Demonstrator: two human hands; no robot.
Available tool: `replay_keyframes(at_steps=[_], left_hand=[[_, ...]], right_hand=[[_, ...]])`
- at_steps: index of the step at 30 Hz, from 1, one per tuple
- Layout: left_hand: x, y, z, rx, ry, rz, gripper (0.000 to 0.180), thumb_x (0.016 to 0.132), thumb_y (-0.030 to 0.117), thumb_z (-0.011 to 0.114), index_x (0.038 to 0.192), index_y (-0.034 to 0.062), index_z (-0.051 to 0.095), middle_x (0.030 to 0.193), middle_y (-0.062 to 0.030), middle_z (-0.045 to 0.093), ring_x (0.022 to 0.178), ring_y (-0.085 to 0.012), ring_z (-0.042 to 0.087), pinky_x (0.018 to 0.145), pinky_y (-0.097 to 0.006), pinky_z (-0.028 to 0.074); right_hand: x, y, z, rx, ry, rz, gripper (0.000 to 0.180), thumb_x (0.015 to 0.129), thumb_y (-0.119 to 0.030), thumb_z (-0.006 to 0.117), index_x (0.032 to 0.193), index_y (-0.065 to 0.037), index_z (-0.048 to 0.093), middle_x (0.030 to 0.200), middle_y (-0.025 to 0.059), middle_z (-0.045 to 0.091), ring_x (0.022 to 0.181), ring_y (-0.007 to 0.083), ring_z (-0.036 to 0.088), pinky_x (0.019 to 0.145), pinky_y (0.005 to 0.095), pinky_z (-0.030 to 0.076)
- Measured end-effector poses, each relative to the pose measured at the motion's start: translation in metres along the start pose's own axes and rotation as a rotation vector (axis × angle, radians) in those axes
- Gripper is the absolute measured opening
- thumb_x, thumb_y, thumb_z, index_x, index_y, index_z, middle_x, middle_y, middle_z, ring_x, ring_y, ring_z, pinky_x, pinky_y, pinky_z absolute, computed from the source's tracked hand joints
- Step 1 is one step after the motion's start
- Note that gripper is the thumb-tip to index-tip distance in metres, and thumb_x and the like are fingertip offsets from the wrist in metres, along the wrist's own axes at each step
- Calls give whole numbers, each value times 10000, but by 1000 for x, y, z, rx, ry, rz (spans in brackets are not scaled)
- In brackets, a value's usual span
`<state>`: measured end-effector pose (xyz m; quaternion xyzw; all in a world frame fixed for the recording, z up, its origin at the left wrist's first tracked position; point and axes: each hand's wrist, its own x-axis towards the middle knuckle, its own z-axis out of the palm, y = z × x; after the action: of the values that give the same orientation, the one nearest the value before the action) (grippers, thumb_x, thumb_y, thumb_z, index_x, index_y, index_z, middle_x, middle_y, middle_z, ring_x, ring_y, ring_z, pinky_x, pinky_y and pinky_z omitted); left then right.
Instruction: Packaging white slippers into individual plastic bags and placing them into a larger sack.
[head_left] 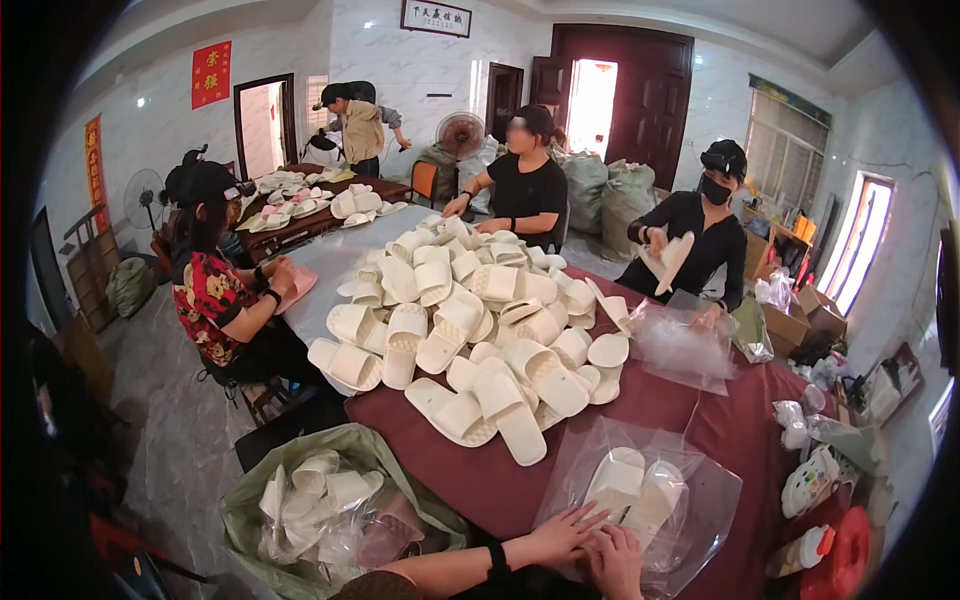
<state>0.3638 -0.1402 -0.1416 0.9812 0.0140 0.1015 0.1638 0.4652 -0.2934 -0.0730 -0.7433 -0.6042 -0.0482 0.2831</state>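
A clear plastic bag (640,500) lies on the dark red table near the lower edge, holding a pair of cream slippers (632,487); the left hand (560,535) and right hand (617,563) rest on its near edge. A second clear bag (680,345) lies crumpled at the table's right side. A large green sack (320,500) on the floor holds bagged slippers. Brown cardboard boxes (805,315) stand at right. Red paper signs (211,74) hang on the left wall, one square, one a narrow strip (95,170). A dark-framed white plaque (436,17) hangs high on the back wall.
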Motion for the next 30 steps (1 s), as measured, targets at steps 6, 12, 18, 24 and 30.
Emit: replay_keyframes(at_steps=[6,12,18,24,30], left_hand=[[-5,7,-2,-62,17,7,626,934,356,511,1477,145,282,1575,-90,141,1442,-351,128,1147,-495,187],[0,-27,19,-503,76,-71,487,889,239,598,1340,85,495,1469,-137,378,1391,-361,263,1106,-443,291],[3,-13,-28,13,468,-538,548,719,343,763,1130,42,559,1045,-158,526,997,-353,496,830,-451,445],[17,-21,-13,-108,337,-604,579,741,361,731,1183,34,546,1016,-183,598,951,-372,578,784,-451,485],[38,-44,5,-527,240,-647,476,825,281,655,1183,-16,554,993,-194,663,903,-371,627,772,-393,495]], right_hand=[[-31,43,10,-10,148,253,325,807,-192,625,1092,-46,577,1132,216,532,1057,386,505,900,464,405],[-39,68,15,-32,268,398,304,780,-145,640,1076,-76,638,1107,154,577,1043,346,528,908,429,425],[-31,68,7,14,276,463,282,787,-187,667,1051,-92,638,1038,123,592,1015,331,544,869,428,440],[-40,72,5,18,290,482,291,779,-207,682,1048,-107,641,1034,111,596,1016,325,545,862,426,439],[-37,68,7,31,304,478,284,762,-184,689,1031,-104,646,1024,112,599,997,326,550,847,419,448]])
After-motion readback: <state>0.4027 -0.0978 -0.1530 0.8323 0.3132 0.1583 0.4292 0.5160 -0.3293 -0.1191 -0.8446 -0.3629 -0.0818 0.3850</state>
